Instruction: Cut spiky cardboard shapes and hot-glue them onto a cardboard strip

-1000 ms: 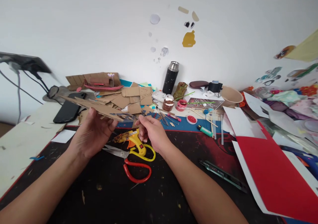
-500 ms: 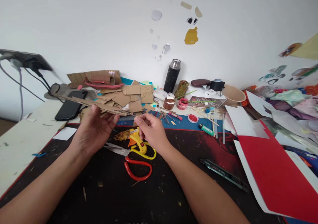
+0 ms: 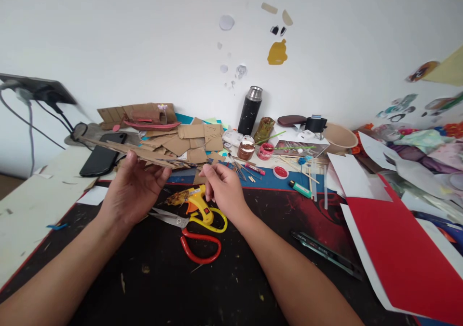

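Observation:
My left hand (image 3: 135,191) is closed around a long, layered cardboard strip (image 3: 152,158), thumb on the near side and fingers beneath. The strip slants from the phone at left toward my other hand, its right end thin and ragged. My right hand (image 3: 224,186) is pinched shut just past that end; what its fingertips hold, if anything, is too small to make out. Below the hands, a yellow glue gun (image 3: 200,205) lies on the dark mat (image 3: 152,278). Scissors (image 3: 201,249) with one red and one yellow handle lie partly under it.
Behind lie a heap of cardboard pieces (image 3: 177,142), a black flask (image 3: 250,109) and open paint jars (image 3: 246,147). A black phone (image 3: 103,155) is at left. To the right are a teal lighter (image 3: 300,189), a dark cutter (image 3: 325,253) and red card (image 3: 405,249).
My right hand has shifted slightly right, away from my left hand. My left hand has moved a little left, still with the cardboard strip.

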### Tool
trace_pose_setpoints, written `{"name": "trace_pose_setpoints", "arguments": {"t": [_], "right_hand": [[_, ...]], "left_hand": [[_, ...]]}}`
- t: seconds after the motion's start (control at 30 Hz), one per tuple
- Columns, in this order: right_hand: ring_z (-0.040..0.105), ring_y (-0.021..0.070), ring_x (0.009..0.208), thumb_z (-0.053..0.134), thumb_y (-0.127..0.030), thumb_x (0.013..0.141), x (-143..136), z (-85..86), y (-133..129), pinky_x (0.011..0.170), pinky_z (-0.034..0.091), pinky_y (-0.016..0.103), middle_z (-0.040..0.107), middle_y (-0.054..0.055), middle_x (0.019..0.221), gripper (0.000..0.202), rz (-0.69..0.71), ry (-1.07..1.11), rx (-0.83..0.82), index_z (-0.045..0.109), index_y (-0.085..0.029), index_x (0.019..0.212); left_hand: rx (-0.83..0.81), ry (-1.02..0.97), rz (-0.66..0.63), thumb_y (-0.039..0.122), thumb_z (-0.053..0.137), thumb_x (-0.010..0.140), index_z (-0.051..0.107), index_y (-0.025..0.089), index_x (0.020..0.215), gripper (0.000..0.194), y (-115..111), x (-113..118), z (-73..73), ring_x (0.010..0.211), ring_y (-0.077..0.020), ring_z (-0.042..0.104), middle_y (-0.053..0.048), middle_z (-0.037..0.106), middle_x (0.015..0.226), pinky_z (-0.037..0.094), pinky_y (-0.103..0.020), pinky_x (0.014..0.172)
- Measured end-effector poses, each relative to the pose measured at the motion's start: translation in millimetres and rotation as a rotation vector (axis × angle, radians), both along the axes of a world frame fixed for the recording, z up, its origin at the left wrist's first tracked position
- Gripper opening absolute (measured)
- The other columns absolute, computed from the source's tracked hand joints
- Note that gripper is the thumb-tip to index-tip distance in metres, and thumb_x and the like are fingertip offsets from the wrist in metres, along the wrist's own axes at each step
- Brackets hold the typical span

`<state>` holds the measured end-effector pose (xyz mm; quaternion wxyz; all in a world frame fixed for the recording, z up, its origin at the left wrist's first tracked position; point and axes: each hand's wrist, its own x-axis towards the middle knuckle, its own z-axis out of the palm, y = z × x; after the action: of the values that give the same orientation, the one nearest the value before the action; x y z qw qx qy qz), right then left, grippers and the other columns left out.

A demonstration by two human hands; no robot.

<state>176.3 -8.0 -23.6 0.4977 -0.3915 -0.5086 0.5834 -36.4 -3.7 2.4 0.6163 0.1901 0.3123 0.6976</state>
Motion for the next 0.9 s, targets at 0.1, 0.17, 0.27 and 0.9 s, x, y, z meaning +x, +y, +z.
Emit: {"name": "trace_pose_setpoints", "arguments": {"t": [0.1,0.17,0.27,0.9], "right_hand": [[0.051,0.0117,0.043,0.075,-0.083,0.1,1.0,-0.6,2.5,0.046,0.038,0.025,0.054,-0.01,0.054,0.059,-0.02,0.021,-0.014,0.067,-0.025,0.092],[0.051,0.0116,0.043,0.076,-0.082,0.1,1.0,-0.8,3.1,0.045,0.037,0.025,0.054,-0.01,0.053,0.059,-0.02,0.025,-0.02,0.067,-0.025,0.092],[0.051,0.0112,0.043,0.076,-0.078,0.1,0.8,-0.7,2.8,0.044,0.036,0.024,0.055,-0.01,0.054,0.055,-0.007,0.026,-0.021,0.067,-0.025,0.092],[0.05,0.0109,0.043,0.081,-0.071,0.099,-1.2,-3.5,1.9,0.045,0.036,0.023,0.058,-0.01,0.055,0.048,0.029,0.0,-0.045,0.064,-0.025,0.095]], "left_hand": [[-0.024,-0.043,0.026,0.037,0.089,0.103,0.084,0.023,0.125,0.027,-0.6,-0.2,3.2,0.091,-0.0239,0.09,-0.005,0.094,0.108,0.078,-0.031,0.078],[-0.04,-0.057,0.034,0.038,0.087,0.105,0.083,0.022,0.126,0.027,-1.2,-0.3,4.2,0.091,-0.024,0.09,-0.006,0.094,0.111,0.078,-0.031,0.077],[-0.048,-0.075,0.034,0.041,0.087,0.105,0.082,0.022,0.134,0.035,-1.5,-0.9,3.5,0.093,-0.0245,0.091,-0.008,0.094,0.116,0.078,-0.031,0.079],[-0.065,-0.034,-0.038,0.045,0.068,0.114,0.082,0.032,0.14,0.032,-3.7,-1.2,3.1,0.1,-0.0265,0.091,-0.004,0.094,0.12,0.078,-0.03,0.077]]}}
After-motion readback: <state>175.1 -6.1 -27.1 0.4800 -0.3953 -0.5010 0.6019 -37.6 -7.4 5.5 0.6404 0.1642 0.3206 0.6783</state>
